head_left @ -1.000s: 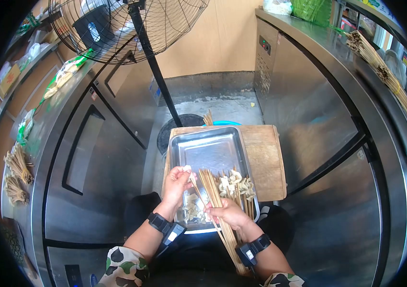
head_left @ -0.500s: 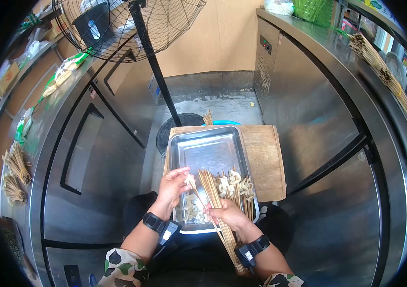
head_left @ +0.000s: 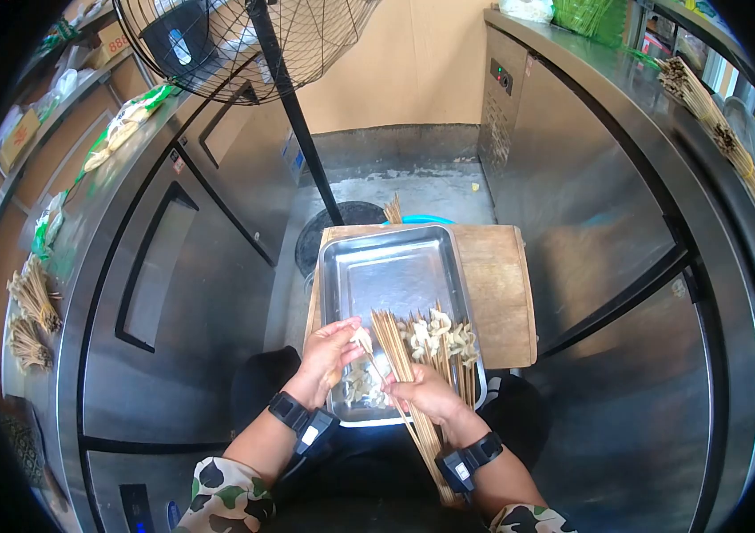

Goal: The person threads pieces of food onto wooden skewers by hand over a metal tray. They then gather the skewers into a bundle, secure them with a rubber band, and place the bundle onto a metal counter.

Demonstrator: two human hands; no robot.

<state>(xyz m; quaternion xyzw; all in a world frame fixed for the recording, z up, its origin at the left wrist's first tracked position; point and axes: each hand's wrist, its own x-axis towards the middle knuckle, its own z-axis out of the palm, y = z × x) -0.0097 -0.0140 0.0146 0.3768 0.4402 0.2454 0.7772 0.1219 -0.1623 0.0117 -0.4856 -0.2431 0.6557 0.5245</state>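
The left hand (head_left: 329,360) is at the near left of the tray (head_left: 391,266), fingertips pinched on a pale piece (head_left: 361,339). The right hand (head_left: 431,391) is closed round a bundle of bare skewers (head_left: 393,342), its thumb and finger also gripping a single skewer (head_left: 376,366) that slants up to the pale piece; how far its tip has gone in cannot be told.

Within the tray, loose pieces (head_left: 362,386) lie in the near left corner, below the left hand. Filled skewers (head_left: 438,336) lie side by side along the near right, food at their far ends, partly hidden by the right hand. The bundle slants across the tray's near edge towards the person. Bare metal shows over the tray's far half.

The tray lies on the left of the wooden tabletop (head_left: 497,293), just inside its far edge, its near end reaching past the near edge. A thin strip of wood shows at the left edge, a wide one along the right, from far corner to near corner. Past the far edge stand more skewers (head_left: 393,210), beside a blue rim (head_left: 428,218). Steel cabinets (head_left: 608,293) flank the tabletop, with floor (head_left: 449,191) between them.
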